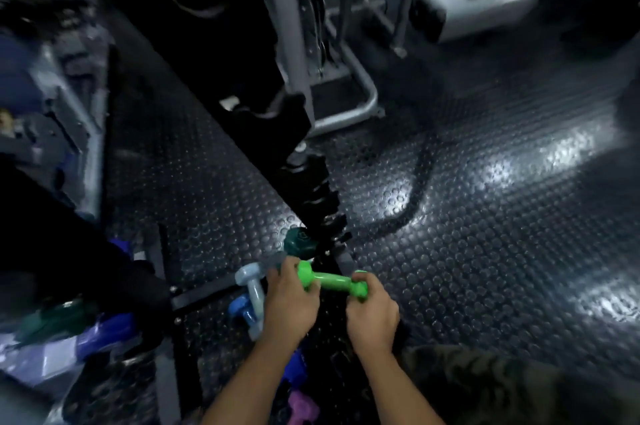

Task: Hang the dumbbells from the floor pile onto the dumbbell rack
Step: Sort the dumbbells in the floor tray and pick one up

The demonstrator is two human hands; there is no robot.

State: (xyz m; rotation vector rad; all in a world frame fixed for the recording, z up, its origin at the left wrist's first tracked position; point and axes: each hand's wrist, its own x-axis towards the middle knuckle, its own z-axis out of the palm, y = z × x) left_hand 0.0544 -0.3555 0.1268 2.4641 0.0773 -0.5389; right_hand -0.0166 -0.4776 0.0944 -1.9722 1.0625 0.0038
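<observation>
Both hands (pixel 291 300) (pixel 372 315) grip a glossy green dumbbell (pixel 330 279) above studded rubber floor (pixel 485 251).

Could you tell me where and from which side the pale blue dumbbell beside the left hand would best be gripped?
Probably its narrow middle handle, from above. The pale blue dumbbell lies roughly flat on the floor, its bulbous heads too wide to wrap. The left hand and right hand both grip the green dumbbell, so one must let go first.
</observation>
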